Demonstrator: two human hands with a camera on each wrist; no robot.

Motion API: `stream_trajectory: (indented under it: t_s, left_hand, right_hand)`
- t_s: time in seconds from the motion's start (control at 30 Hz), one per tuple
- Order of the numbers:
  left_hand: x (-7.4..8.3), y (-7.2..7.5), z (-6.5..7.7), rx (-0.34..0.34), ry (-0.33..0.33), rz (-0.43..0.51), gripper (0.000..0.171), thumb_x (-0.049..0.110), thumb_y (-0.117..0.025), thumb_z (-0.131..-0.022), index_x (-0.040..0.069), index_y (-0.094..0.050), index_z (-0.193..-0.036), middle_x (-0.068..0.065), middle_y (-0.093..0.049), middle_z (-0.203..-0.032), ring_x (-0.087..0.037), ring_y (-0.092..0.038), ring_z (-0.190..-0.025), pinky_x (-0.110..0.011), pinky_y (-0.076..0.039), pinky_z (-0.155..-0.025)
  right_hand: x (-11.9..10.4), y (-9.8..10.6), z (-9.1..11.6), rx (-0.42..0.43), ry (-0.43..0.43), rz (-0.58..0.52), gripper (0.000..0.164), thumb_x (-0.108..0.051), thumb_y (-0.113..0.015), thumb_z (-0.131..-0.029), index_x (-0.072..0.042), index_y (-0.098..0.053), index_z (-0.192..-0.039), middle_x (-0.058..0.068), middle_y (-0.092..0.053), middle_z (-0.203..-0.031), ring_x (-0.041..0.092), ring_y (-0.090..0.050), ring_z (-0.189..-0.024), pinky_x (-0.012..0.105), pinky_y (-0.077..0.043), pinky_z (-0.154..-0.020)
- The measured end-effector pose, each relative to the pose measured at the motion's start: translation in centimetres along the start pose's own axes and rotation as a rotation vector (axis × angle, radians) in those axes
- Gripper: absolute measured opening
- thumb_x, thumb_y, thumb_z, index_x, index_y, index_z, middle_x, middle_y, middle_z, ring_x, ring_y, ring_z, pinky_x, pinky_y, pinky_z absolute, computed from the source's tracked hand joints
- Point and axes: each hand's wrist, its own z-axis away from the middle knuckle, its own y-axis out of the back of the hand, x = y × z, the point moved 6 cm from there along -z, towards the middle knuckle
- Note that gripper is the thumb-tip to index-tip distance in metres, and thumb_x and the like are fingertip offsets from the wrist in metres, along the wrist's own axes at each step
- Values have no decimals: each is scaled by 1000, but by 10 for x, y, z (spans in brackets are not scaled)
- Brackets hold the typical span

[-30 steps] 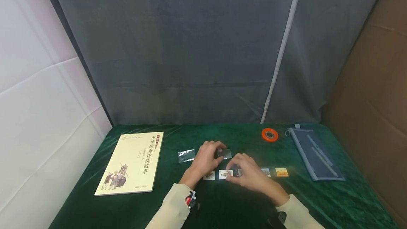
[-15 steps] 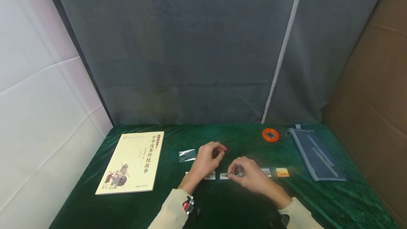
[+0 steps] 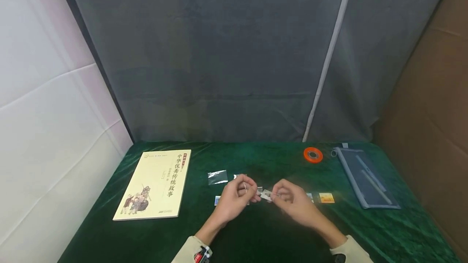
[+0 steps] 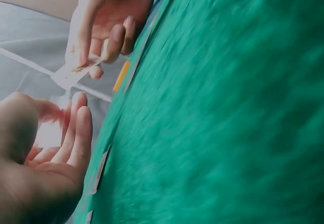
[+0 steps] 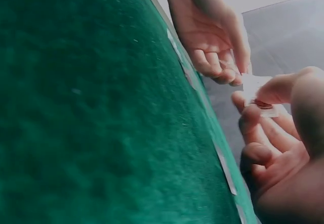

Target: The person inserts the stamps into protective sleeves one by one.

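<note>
My left hand pinches a small clear plastic sleeve between thumb and fingers. Facing it, my right hand pinches a small stamp with a picture on it, which is tilted toward the left hand. Both hands are raised a little above the green cloth. From the right wrist, the stamp appears close to the left fingertips; whether it touches the sleeve I cannot tell. Under and behind the hands lies a row of stamps, partly hidden, with an orange-yellow stamp at its right end.
A flat clear sleeve lies behind the left hand, and another is partly covered by it. Left stands a cream book, lying flat. An orange-red disc and a blue zip pouch lie at the right.
The left hand has lifted a clear sleeve from the cloth and drawn back nearer. The right hand has picked up a stamp from the row. Both are now raised and close together.
</note>
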Motion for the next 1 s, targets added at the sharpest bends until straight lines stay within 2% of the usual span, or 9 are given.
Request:
stream_trajectory:
  t_s: [0.1, 0.2, 0.33, 0.43, 0.67, 0.87, 1.0]
  left_hand:
    - [-3, -5, 7, -8, 42, 22, 21, 20, -72, -107, 3, -68, -118, -12, -82, -100, -21, -83, -88, -29, -67, -80]
    - [-5, -9, 13, -15, 71, 6, 18, 22, -76, -104, 7, -72, -112, -9, -84, -97, -21, -83, -84, -29, -67, -78]
    - [-11, -13, 17, -16, 87, -4, 17, 23, -78, -102, 8, -73, -107, -7, -84, -92, -21, -83, -79, -29, -67, -73]
    - [-14, -14, 20, -19, 88, 9, 19, 22, -77, -103, 5, -72, -107, -8, -84, -91, -22, -83, -79, -29, -67, -72]
    - [-16, -16, 21, -28, 85, 26, 20, 22, -75, -105, 2, -70, -109, -9, -84, -93, -23, -83, -81, -30, -67, -74]
    - [-21, -17, 19, -37, 112, 105, 24, 21, -74, -105, -1, -69, -111, -14, -84, -97, -26, -84, -86, -33, -67, -77]
    - [-22, -17, 18, -46, 130, 153, 27, 23, -74, -105, -2, -68, -112, -17, -84, -100, -26, -84, -88, -34, -67, -79]
  right_hand:
    - [2, -1, 4, 3, -8, -83, 18, -26, -68, -109, -11, -60, -116, 17, -74, -91, 8, -57, -57, 29, -50, -49]
    - [5, 0, 9, 51, -5, -131, 16, -23, -66, -109, -11, -62, -119, 18, -76, -92, 9, -57, -56, 29, -50, -49]
    - [10, 2, 14, 149, -20, -216, 16, -20, -68, -108, -9, -67, -120, 14, -78, -97, 9, -57, -57, 29, -48, -50]
    - [13, 2, 15, 180, -20, -270, 17, -18, -70, -106, -6, -68, -117, 10, -77, -92, 8, -56, -57, 27, -48, -51]
    - [17, 1, 14, 175, -20, -279, 18, -17, -72, -105, -3, -73, -116, 7, -76, -88, 8, -56, -57, 25, -48, -51]
    - [21, 3, 16, 214, -61, -283, 21, -22, -76, -103, -6, -74, -116, 11, -79, -91, 9, -57, -55, 24, -45, -46]
    - [21, 5, 16, 222, -65, -254, 21, -25, -78, -102, -7, -74, -113, 13, -80, -93, 11, -60, -54, 27, -49, -46]
